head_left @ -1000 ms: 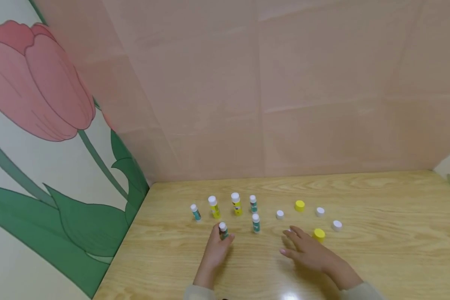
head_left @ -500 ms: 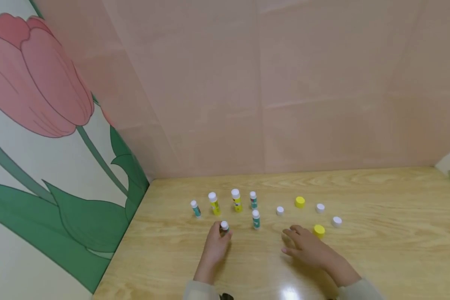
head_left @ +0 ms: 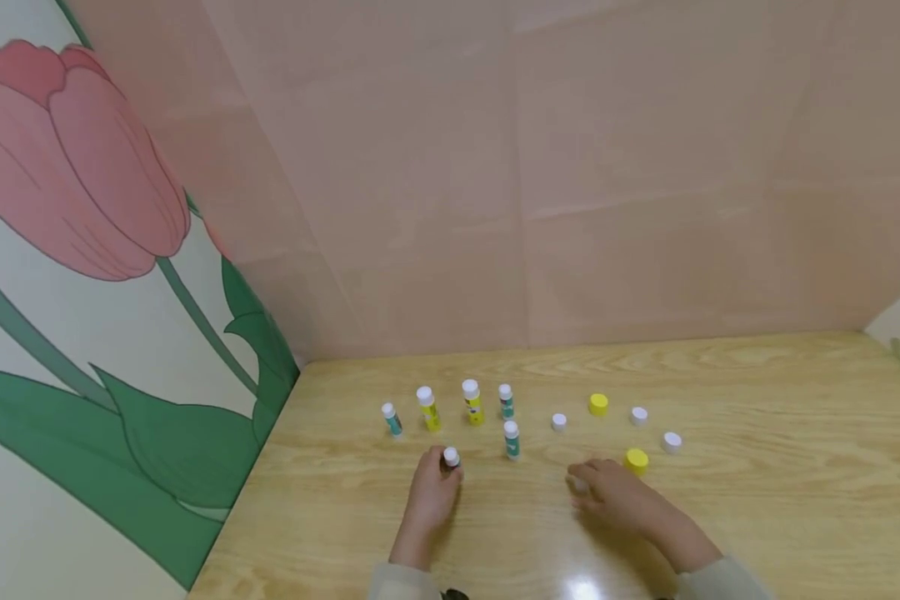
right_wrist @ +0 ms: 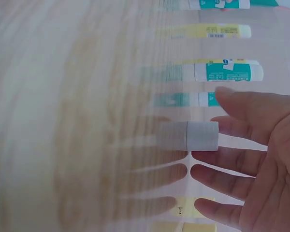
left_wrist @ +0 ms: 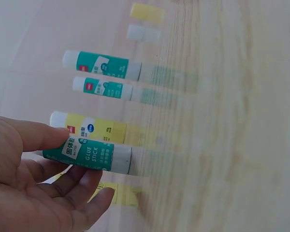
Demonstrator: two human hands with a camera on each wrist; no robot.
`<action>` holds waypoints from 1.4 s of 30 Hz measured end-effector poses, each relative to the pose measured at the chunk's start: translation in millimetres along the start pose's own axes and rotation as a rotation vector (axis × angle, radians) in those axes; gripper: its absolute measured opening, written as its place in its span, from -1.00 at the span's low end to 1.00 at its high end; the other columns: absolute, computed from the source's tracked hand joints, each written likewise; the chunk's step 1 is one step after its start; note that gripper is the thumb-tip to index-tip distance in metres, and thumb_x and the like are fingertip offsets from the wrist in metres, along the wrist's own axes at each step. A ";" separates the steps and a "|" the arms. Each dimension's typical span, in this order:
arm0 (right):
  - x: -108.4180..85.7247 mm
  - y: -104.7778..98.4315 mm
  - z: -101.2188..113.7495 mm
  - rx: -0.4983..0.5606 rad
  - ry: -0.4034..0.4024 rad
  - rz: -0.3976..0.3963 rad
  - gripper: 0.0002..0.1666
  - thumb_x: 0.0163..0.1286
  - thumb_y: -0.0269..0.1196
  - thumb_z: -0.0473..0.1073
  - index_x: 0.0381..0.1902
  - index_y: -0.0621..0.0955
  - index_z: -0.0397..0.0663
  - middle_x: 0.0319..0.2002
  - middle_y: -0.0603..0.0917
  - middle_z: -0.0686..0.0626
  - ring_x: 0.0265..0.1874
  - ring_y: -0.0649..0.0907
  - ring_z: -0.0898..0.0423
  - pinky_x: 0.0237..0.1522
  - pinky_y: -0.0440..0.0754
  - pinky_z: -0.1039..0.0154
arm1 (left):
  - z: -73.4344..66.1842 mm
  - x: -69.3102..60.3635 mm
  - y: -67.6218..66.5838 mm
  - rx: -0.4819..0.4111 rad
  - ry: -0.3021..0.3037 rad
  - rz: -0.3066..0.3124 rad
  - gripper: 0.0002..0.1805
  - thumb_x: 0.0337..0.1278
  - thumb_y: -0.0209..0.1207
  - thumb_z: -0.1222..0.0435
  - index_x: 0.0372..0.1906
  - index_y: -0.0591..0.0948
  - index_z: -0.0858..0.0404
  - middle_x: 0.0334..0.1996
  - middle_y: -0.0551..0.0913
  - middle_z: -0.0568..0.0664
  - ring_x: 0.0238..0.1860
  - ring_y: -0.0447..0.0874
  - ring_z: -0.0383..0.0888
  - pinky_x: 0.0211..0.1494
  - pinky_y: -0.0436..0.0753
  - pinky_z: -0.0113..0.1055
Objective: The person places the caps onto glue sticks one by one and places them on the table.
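Observation:
My left hand (head_left: 431, 498) grips a green glue stick with a white cap (head_left: 452, 457). The left wrist view shows thumb and fingers of the hand (left_wrist: 43, 179) around the glue stick (left_wrist: 92, 155), its white base at the table surface. Over a small white cap (head_left: 580, 483) my right hand (head_left: 621, 498) is lowered. In the right wrist view that cap (right_wrist: 203, 136) stands on the table between the thumb and the spread fingers of the hand (right_wrist: 261, 159); whether a finger touches it, I cannot tell.
Upright glue sticks stand behind the left hand: two yellow (head_left: 429, 410) (head_left: 473, 403) and three green (head_left: 392, 421) (head_left: 506, 403) (head_left: 512, 442). Near the right hand lie yellow caps (head_left: 598, 405) (head_left: 636, 461) and white caps (head_left: 559, 422) (head_left: 639, 416) (head_left: 671, 442). A pink cloth (head_left: 525, 183) hangs behind the table.
The left hand's glue stick has shifted slightly right, more of it hidden by the hand. The small white cap has come nearer and now shows between the right thumb and fingers.

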State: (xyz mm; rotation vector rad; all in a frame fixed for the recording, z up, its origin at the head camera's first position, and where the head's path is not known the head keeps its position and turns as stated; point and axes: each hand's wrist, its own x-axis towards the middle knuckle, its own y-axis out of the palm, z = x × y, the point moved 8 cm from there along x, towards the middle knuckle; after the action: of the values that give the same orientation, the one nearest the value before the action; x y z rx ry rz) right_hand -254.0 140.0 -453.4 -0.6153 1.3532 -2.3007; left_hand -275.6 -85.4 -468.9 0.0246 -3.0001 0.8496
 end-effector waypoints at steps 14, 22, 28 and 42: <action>-1.9 -3.2 7.8 0.053 -0.135 -0.034 -0.84 -0.01 0.15 -0.47 -0.45 0.56 -0.18 -0.49 0.53 0.04 -0.48 0.50 0.17 -0.43 0.47 0.28 | -6.6 -4.1 2.8 0.043 0.029 0.031 -0.93 0.03 0.06 0.44 -0.38 0.41 0.28 -0.35 0.38 -0.01 -0.28 0.39 -0.13 -0.22 0.44 -0.25; -5.3 -5.8 10.3 0.126 -0.173 -0.070 -0.78 -0.11 0.12 -0.53 -0.55 0.53 -0.12 -0.58 0.47 0.13 -0.58 0.37 0.31 -0.56 0.38 0.36 | -4.5 -8.9 2.8 0.013 -0.022 0.016 -0.86 0.10 0.00 0.42 -0.21 0.39 0.34 -0.19 0.47 0.11 -0.07 0.42 0.06 -0.04 0.40 -0.08; -8.1 -8.2 12.6 0.104 -0.181 -0.084 -0.76 -0.10 0.13 -0.52 -0.58 0.51 -0.07 -0.59 0.48 0.16 -0.59 0.39 0.31 -0.56 0.38 0.36 | -6.0 -11.9 2.7 -0.010 -0.033 0.038 -0.88 0.10 -0.01 0.42 -0.23 0.38 0.33 -0.18 0.50 0.14 -0.06 0.43 0.07 -0.06 0.42 -0.07; -11.5 -10.9 10.5 0.153 -0.082 -0.070 -0.73 -0.09 0.11 -0.54 -0.61 0.47 -0.04 -0.62 0.43 0.17 -0.61 0.38 0.29 -0.57 0.36 0.37 | -8.2 -13.8 4.0 -0.015 -0.044 0.037 -0.71 0.15 -0.01 0.33 -0.05 0.38 0.37 -0.15 0.49 0.12 -0.08 0.44 0.01 -0.07 0.44 -0.11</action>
State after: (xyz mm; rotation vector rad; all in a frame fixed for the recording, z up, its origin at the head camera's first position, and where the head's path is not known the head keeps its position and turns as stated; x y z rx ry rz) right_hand -240.0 143.6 -441.1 -0.7088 1.1234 -2.3793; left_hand -261.7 -77.5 -464.4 -0.0133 -3.0566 0.8408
